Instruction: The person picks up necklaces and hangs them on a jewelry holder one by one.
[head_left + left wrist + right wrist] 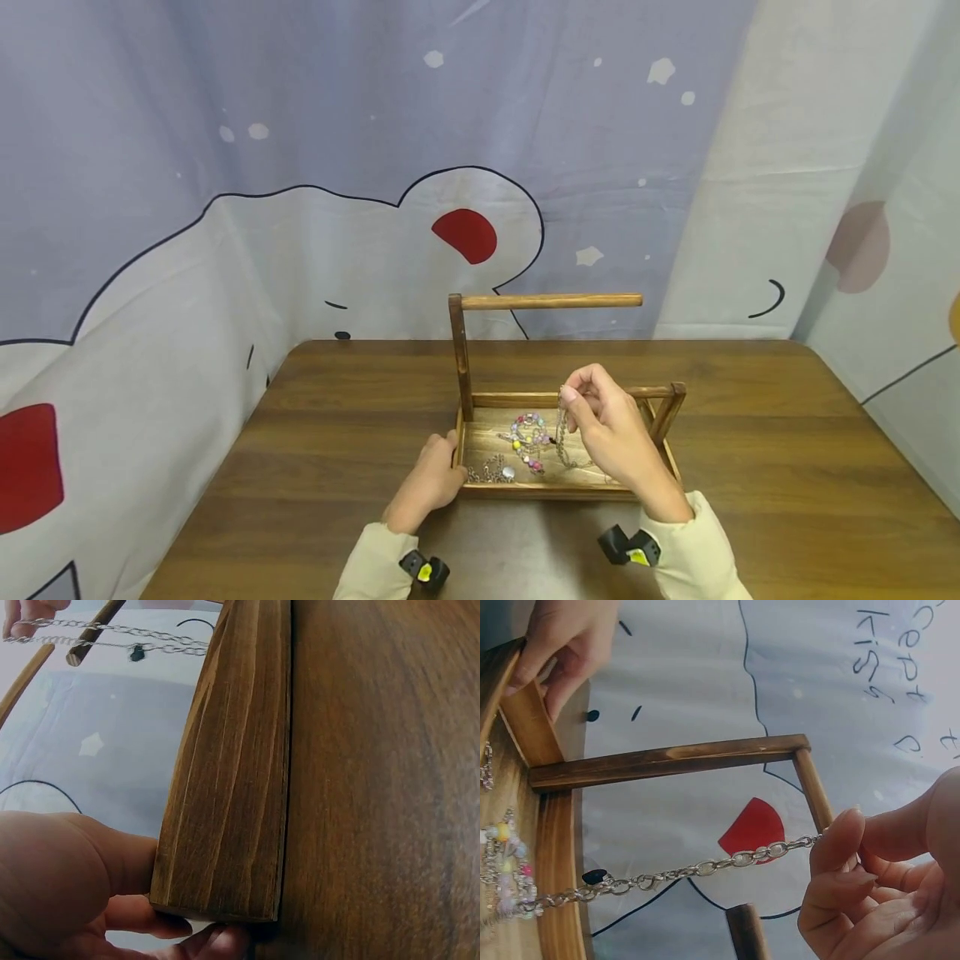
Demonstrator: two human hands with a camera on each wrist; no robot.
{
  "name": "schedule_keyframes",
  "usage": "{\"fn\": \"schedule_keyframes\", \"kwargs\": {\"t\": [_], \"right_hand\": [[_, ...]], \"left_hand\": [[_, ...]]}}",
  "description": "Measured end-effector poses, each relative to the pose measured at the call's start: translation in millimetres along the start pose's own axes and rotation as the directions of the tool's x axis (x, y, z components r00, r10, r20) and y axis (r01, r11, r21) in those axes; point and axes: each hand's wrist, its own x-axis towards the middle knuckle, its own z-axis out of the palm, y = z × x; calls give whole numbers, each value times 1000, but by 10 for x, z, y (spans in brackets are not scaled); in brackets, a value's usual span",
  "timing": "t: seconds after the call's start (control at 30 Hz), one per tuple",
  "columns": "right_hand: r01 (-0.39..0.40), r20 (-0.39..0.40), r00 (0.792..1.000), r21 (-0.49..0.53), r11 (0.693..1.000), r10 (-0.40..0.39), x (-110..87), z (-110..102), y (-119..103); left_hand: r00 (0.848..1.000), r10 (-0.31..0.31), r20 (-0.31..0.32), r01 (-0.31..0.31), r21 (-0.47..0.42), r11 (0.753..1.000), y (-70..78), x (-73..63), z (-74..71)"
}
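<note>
My right hand (615, 429) pinches a silver chain (705, 868) between thumb and fingertips above a wooden jewelry stand (547, 492). The chain's lower part hangs down into the stand's tray, and a small dark charm (595, 877) shows beside its links. My left hand (429, 477) grips the tray's left front corner, thumb on one side and fingers under its end in the left wrist view. Inside the tray lie a colorful beaded bracelet (517, 443) and, near the front left, another silver chain (486, 471) with a round pale pendant (508, 472).
The stand has a tall left post (461, 358) carrying a horizontal bar (555, 301), and a shorter right post (667, 414) with a low bar. It stands on a brown wooden table (337, 417). A printed curtain (337, 267) hangs behind.
</note>
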Motion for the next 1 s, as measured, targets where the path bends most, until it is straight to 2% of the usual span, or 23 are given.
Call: {"fn": "schedule_keyframes", "kwargs": {"t": [0.47, 0.83, 1.0], "right_hand": [[23, -22, 1000, 26, 999, -22, 140, -56, -101], [10, -24, 1000, 1, 1000, -10, 293, -74, -106], [20, -25, 999, 25, 999, -20, 389, -83, -103]], "left_hand": [[1000, -3, -19, 3, 19, 1000, 23, 6, 23], [1000, -22, -6, 22, 14, 1000, 15, -2, 23], [1000, -17, -16, 17, 8, 1000, 15, -12, 23]]}}
